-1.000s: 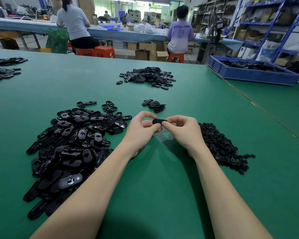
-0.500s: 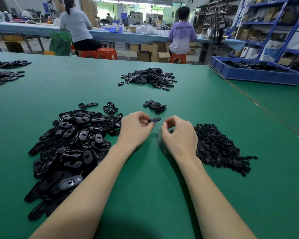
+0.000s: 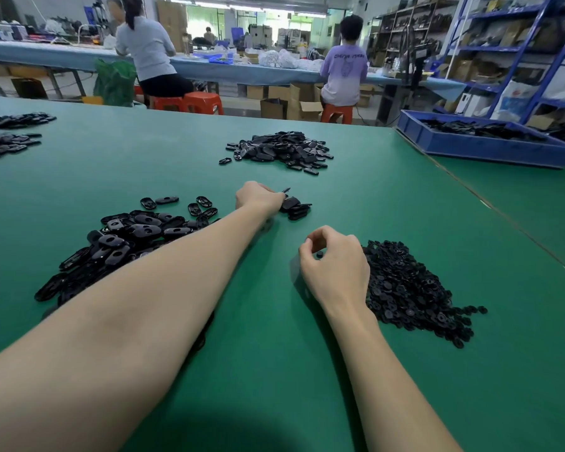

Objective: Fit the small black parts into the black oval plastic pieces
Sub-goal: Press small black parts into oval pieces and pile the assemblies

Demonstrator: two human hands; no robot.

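Stretching across the green table [image 3: 356,197], the left hand [image 3: 258,199] pinches an oval piece [image 3: 286,190] just over the small finished stack [image 3: 296,207], probably to set it there with the others. Unfitted oval pieces [image 3: 128,236] lie heaped under the left forearm; the small black parts [image 3: 408,285] are piled beside the right hand [image 3: 335,265], within easy reach of it. Its fingers are curled, and a small dark part [image 3: 320,254] seems held at the thumb. Behind, 2 seated workers [image 3: 343,70] face a long bench [image 3: 209,68]; a blue tray [image 3: 483,145] sits at right.
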